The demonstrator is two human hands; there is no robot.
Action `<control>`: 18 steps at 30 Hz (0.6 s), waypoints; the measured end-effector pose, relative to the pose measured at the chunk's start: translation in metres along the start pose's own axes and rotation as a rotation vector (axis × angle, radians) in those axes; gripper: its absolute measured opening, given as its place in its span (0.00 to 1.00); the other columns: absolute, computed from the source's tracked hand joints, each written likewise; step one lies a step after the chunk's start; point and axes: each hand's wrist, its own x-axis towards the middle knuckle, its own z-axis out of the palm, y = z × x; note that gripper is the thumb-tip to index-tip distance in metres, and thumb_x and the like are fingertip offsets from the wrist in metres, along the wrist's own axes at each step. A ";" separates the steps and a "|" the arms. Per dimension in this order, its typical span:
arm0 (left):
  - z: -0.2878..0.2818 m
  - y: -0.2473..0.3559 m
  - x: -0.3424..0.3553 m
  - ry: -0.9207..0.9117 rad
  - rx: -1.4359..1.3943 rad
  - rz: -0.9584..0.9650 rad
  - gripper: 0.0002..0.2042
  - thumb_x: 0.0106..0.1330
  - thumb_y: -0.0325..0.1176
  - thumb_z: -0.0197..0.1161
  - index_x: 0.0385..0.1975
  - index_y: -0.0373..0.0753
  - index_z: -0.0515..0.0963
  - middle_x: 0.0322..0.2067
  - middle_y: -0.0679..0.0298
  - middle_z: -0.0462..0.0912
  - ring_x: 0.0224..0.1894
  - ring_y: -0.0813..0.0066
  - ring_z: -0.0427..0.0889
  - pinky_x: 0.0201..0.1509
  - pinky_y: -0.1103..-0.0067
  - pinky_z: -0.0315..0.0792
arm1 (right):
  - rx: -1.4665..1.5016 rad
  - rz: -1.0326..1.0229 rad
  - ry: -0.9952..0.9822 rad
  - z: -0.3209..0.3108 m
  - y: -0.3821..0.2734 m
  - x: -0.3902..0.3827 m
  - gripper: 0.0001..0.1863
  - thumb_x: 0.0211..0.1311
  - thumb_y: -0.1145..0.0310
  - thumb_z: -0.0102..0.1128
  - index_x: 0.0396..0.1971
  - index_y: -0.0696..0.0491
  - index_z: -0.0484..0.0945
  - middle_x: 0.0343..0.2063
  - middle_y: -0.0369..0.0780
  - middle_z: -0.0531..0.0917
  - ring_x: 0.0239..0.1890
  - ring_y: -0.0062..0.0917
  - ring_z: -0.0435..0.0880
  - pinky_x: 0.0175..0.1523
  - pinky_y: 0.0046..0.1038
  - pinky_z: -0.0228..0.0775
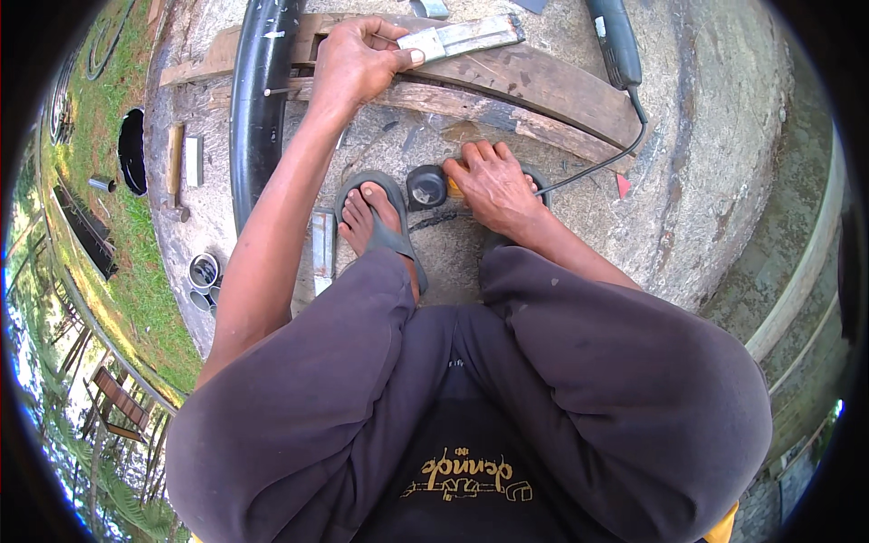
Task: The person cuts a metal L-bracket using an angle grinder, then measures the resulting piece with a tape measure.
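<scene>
My left hand (358, 72) pinches the near end of a flat silvery metal strip (466, 38) over the wooden planks (552, 86). Low between my sandaled feet, my right hand (493, 185) has curled fingers on a small black-and-yellow object (427, 187), perhaps a tape measure, partly hidden by those fingers. A dark cord (588, 172) runs behind the right hand from a grey-bodied power tool (615, 50) at the upper right.
A long black pipe (253, 145) lies left of the planks. Further left are a hammer (175, 163), a pale block (193, 160) and pipe pieces (204, 271). A metal piece (322, 240) lies beside my left foot. Grass borders the concrete (697, 181) on the left.
</scene>
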 end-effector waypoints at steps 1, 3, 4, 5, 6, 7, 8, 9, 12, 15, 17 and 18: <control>-0.001 -0.001 0.001 -0.005 -0.004 0.000 0.19 0.58 0.32 0.81 0.49 0.36 0.87 0.38 0.60 0.92 0.41 0.77 0.88 0.49 0.78 0.79 | -0.064 0.000 -0.008 -0.001 -0.001 0.000 0.12 0.63 0.67 0.61 0.46 0.48 0.82 0.41 0.43 0.81 0.51 0.36 0.81 0.55 0.38 0.68; 0.000 -0.001 0.000 -0.011 -0.009 0.002 0.19 0.58 0.32 0.81 0.49 0.36 0.87 0.39 0.60 0.92 0.41 0.77 0.88 0.50 0.77 0.79 | -0.071 -0.015 -0.045 -0.003 -0.002 0.002 0.11 0.63 0.67 0.61 0.45 0.48 0.82 0.41 0.42 0.82 0.51 0.35 0.82 0.55 0.38 0.69; 0.001 0.000 -0.001 -0.001 0.000 0.009 0.19 0.58 0.32 0.81 0.48 0.36 0.87 0.39 0.60 0.92 0.41 0.76 0.88 0.50 0.77 0.79 | -0.080 -0.027 -0.081 -0.004 -0.002 0.003 0.10 0.64 0.66 0.61 0.44 0.47 0.83 0.40 0.42 0.83 0.50 0.35 0.82 0.55 0.38 0.69; 0.002 0.001 -0.002 0.009 0.010 0.016 0.19 0.58 0.32 0.81 0.48 0.36 0.87 0.39 0.60 0.92 0.41 0.76 0.88 0.50 0.77 0.79 | -0.082 -0.025 -0.081 -0.001 -0.002 0.004 0.10 0.64 0.66 0.61 0.44 0.47 0.83 0.40 0.42 0.83 0.50 0.35 0.82 0.55 0.38 0.69; 0.002 0.000 -0.002 0.010 0.011 0.016 0.19 0.58 0.32 0.81 0.48 0.36 0.87 0.39 0.60 0.92 0.41 0.76 0.88 0.50 0.77 0.79 | -0.094 -0.021 -0.132 0.001 -0.004 0.004 0.12 0.62 0.68 0.61 0.45 0.48 0.82 0.41 0.42 0.82 0.51 0.35 0.82 0.56 0.38 0.68; 0.002 -0.001 -0.001 0.012 0.009 0.014 0.19 0.58 0.32 0.81 0.48 0.36 0.87 0.39 0.60 0.92 0.41 0.76 0.88 0.50 0.77 0.79 | -0.107 -0.018 -0.183 0.003 -0.005 0.004 0.14 0.61 0.70 0.61 0.47 0.48 0.81 0.43 0.42 0.81 0.53 0.35 0.81 0.56 0.38 0.67; 0.001 -0.002 -0.001 0.013 0.007 0.012 0.19 0.58 0.33 0.81 0.48 0.35 0.87 0.39 0.59 0.92 0.41 0.75 0.89 0.51 0.77 0.79 | -0.107 -0.019 -0.183 0.003 -0.004 0.003 0.14 0.61 0.70 0.61 0.47 0.48 0.81 0.43 0.42 0.81 0.53 0.35 0.81 0.56 0.38 0.67; 0.000 -0.001 -0.001 0.015 0.007 0.011 0.19 0.58 0.33 0.81 0.48 0.35 0.87 0.39 0.59 0.92 0.41 0.75 0.89 0.51 0.77 0.79 | -0.081 -0.016 -0.155 0.000 -0.005 0.002 0.14 0.61 0.71 0.60 0.47 0.49 0.81 0.43 0.42 0.81 0.52 0.35 0.81 0.56 0.38 0.67; -0.001 0.001 -0.001 -0.007 0.001 0.003 0.19 0.58 0.33 0.81 0.48 0.35 0.87 0.39 0.59 0.92 0.41 0.75 0.89 0.51 0.76 0.79 | -0.024 -0.002 -0.106 -0.001 -0.003 0.000 0.14 0.61 0.72 0.59 0.47 0.50 0.81 0.44 0.43 0.81 0.52 0.36 0.81 0.56 0.38 0.67; 0.000 0.002 0.000 -0.008 0.012 0.019 0.19 0.58 0.33 0.81 0.48 0.35 0.87 0.39 0.59 0.92 0.41 0.75 0.89 0.51 0.77 0.79 | -0.024 -0.010 -0.075 0.004 -0.002 -0.001 0.12 0.62 0.70 0.60 0.45 0.51 0.81 0.43 0.44 0.82 0.51 0.37 0.82 0.56 0.38 0.68; -0.001 0.003 -0.001 -0.014 0.019 0.000 0.19 0.58 0.33 0.81 0.48 0.34 0.87 0.39 0.59 0.92 0.41 0.75 0.89 0.50 0.77 0.79 | -0.055 -0.030 -0.064 0.007 -0.002 -0.001 0.10 0.63 0.67 0.61 0.43 0.52 0.82 0.41 0.44 0.83 0.50 0.36 0.83 0.56 0.39 0.70; -0.001 0.001 -0.001 -0.011 0.018 0.000 0.19 0.58 0.33 0.81 0.48 0.34 0.87 0.39 0.59 0.92 0.41 0.75 0.89 0.50 0.77 0.79 | -0.022 -0.018 -0.071 0.007 -0.002 0.000 0.11 0.63 0.67 0.60 0.44 0.52 0.82 0.41 0.44 0.83 0.51 0.36 0.82 0.56 0.38 0.69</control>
